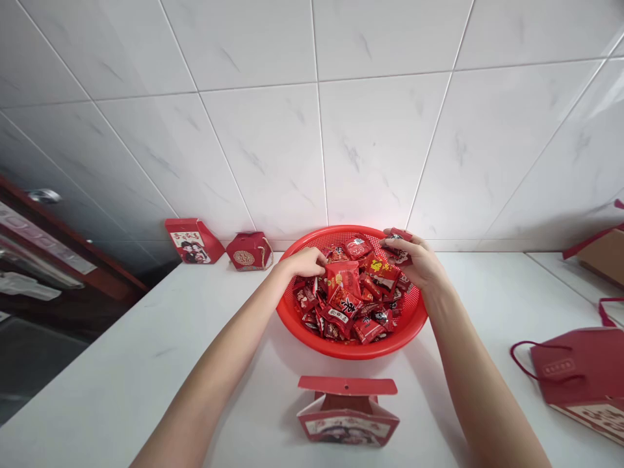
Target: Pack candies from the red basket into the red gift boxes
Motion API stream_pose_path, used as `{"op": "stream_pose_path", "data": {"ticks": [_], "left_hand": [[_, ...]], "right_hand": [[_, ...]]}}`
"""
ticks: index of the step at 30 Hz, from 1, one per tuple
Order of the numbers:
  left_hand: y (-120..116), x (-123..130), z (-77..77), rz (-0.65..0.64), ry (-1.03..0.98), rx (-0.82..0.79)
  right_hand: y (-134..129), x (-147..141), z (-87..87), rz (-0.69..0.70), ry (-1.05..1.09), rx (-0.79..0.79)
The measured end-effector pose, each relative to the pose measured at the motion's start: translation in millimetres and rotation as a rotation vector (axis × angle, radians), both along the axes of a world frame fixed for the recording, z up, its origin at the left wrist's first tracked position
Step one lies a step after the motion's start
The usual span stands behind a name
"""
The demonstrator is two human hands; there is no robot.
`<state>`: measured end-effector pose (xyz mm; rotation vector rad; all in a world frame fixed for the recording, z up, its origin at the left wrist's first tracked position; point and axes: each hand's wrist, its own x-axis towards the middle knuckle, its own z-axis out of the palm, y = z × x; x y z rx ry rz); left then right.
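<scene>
Red basket [351, 351], heaped with sweets [345, 302]. Right hand [423, 263] pinches some at the rim; left hand [306, 262] among them, grip unclear. Tall box [195, 243], small box [247, 252] look already closed; front box [348, 428] open.

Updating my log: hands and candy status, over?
Left hand at candies in red basket. Right hand holding wrapped candy. Open box between forearms.

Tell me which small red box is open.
The box in front of the basket, its top gaping; the leftmost box and the rope-handled box look closed.
</scene>
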<state>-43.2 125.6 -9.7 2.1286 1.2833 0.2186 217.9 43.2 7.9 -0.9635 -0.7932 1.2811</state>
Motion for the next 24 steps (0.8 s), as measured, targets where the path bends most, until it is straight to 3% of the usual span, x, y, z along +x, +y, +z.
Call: {"op": "stream_pose_path", "data": {"ticks": [5,13,20,24], "left_hand": [[-3.1,1.0,4.1,0.024,-0.092,-0.084],[3.1,1.4,8.2,0.321,-0.688,0.080],[-15.0,10.4,21.2,0.357,-0.970,-0.030],[-32.5,22.9,29.9,0.293,-1.073,-0.164]], "right_hand": [[-0.7,-2.1,0.4,0.008,0.028,0.005],[-0.8,0.0,1.0,0.043,-0.023,0.014],[-0.5,0.0,-1.5,0.131,-0.050,0.074],[1.1,1.5,-3.4,0.196,-0.078,0.036]]}}
